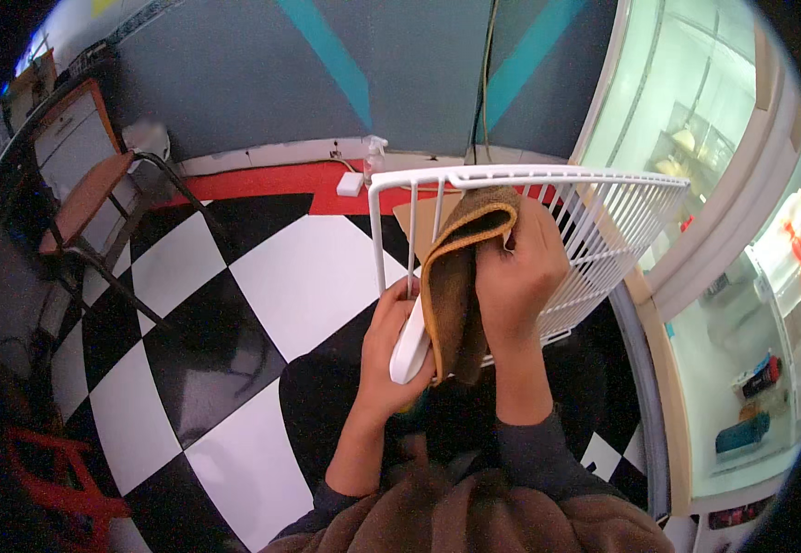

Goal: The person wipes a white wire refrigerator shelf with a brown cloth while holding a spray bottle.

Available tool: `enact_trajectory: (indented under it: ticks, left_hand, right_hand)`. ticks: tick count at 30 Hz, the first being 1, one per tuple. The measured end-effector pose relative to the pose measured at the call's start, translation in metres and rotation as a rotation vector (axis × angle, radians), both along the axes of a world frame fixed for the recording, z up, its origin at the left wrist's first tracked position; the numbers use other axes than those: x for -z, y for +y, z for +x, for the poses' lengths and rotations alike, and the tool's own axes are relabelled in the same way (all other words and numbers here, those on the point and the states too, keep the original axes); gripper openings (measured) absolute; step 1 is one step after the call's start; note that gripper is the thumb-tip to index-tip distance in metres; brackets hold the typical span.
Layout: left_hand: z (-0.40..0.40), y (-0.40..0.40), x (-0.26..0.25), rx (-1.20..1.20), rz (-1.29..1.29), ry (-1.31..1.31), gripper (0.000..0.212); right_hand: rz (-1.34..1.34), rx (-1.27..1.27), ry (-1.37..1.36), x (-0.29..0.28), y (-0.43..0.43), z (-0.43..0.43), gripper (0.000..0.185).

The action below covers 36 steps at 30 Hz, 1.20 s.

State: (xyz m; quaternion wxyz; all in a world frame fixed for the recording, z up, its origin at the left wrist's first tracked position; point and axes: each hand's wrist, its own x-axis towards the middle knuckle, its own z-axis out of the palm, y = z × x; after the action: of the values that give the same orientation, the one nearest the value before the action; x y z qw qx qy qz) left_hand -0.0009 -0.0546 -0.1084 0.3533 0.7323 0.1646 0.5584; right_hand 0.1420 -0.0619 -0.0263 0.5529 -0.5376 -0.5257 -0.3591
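A white coated wire shelf [594, 259] is held up in front of me, its bars running away to the right. My left hand [395, 356] grips its near left end, around a smooth white plastic edge piece [410, 349]. In my right hand [528, 276] is a brown cloth with an orange stitched border [452, 290], bunched against the bars near the shelf's upper rail. The cloth hangs down in a fold and hides part of the shelf between my hands.
At right stands a lit glass-fronted display cabinet [718, 276] with goods inside. A chair [89, 200] is at left, with a red stool [68, 477] below it. By the grey wall [414, 76] are a clear spray bottle [375, 159] and a small white box [350, 184]. The floor [303, 276] is checkered.
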Motion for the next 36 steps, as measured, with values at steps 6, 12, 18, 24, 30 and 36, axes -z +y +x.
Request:
enact_trajectory:
  ticks: [6,12,18,24,30,36]
  left_hand:
    - [0.002,0.006,0.008,-0.002,-0.025,0.033,0.041]
    - [0.005,0.006,0.010,0.000,-0.070,0.042,0.041]
    - [0.002,0.006,0.007,0.005,-0.052,0.066,0.039]
    - [0.005,0.005,0.007,0.009,-0.045,0.030,0.046]
    - [0.003,0.003,0.007,-0.032,-0.015,0.077,0.040]
    - [0.004,0.005,0.007,-0.005,-0.017,0.055,0.040]
  right_hand:
    - [-0.027,-0.039,-0.152,0.047,-0.001,0.015,0.025]
    - [-0.100,-0.156,-0.140,0.068,-0.007,0.018,0.025]
    - [0.078,-0.043,-0.225,0.006,0.005,0.022,0.025]
    - [-0.028,-0.060,-0.277,0.048,-0.003,0.026,0.024]
    - [-0.009,0.040,-0.272,0.025,-0.007,0.022,0.024]
    - [0.110,-0.031,-0.295,0.011,0.009,0.028,0.023]
